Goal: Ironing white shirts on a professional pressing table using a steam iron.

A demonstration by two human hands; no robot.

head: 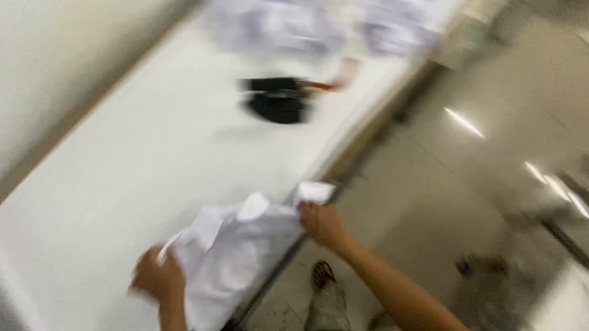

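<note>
Head cam is badly motion-blurred, so I'm only calling what I can actually make out. Both hands are on a white garment (238,249) (looks like a shirt, a collar-like flap sticks up near its top edge) at the near edge of a long white table (128,178). My left hand (159,277) is at the garment's lower left corner, fingers curled in and closed on the fabric, forearm coming up from the bottom of the view. My right hand (323,224) has the upper right corner, fingers pinched together on a small fold of cloth that pokes up just above the knuckles; that arm runs down and right out of view. The garment is stretched between the two hands, partly lying on the table and partly hanging over its near edge. Further up the table, well apart from the hands, there's a dark object (279,100) with something orange-red at its right side; too smeared to identify. Beyond that, at the far end, a heap of pale cloth (327,18), also blurred. Right of the table is a grey glossy floor (453,172) with light reflections. A foot (323,276) shows below the right forearm, on the floor near the table edge.
</note>
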